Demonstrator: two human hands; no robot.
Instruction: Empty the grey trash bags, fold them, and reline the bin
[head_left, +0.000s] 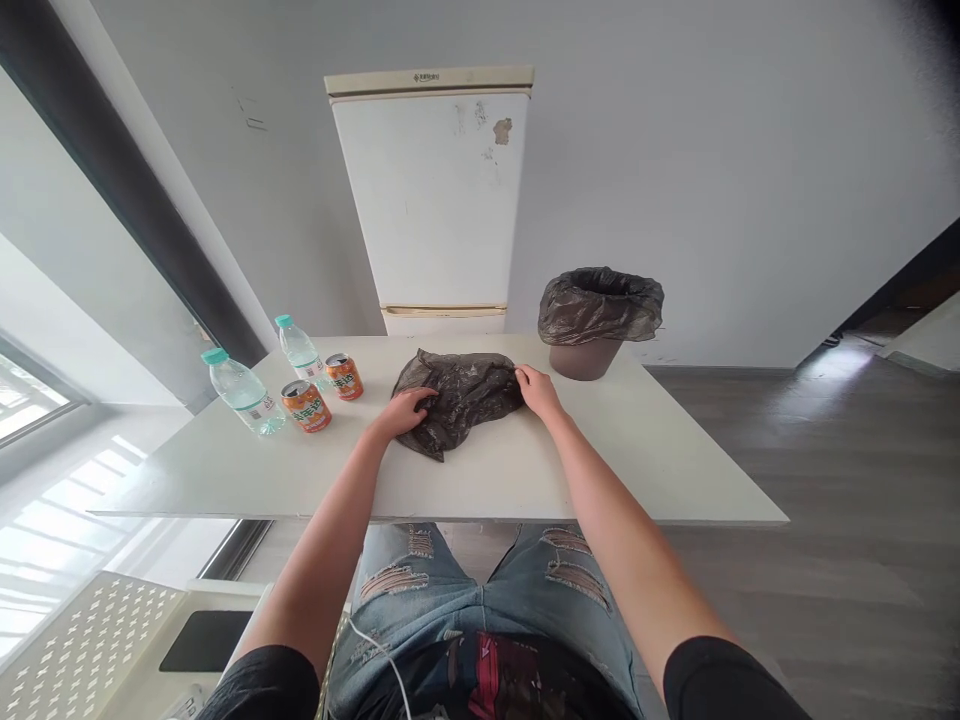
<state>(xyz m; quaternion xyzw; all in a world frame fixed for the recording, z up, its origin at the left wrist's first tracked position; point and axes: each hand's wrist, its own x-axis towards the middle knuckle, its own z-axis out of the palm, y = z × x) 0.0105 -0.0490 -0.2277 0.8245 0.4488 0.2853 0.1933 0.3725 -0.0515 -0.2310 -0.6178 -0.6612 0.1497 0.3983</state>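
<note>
The black plastic bag (pixel 476 395) lies crumpled on the white table (pixel 637 470), centring my remote clock-face view. At 9 o'clock the left hand (pixel 405 412) rests on it, half-curled, its grip indeterminable to me; at 3 o'clock the right hand (pixel 537 388), nearly closed, pinches its edge. I see two orange cans (pixel 307 410) farther toward 9, a lined bin (pixel 589 357) toward 2.

hands (pixel 409 411) touching crumpled dark bag (pixel 474 390) | two cans (pixel 306 406), two bottles (pixel 244 391) left | bag-lined bin (pixel 585 361) right
</note>
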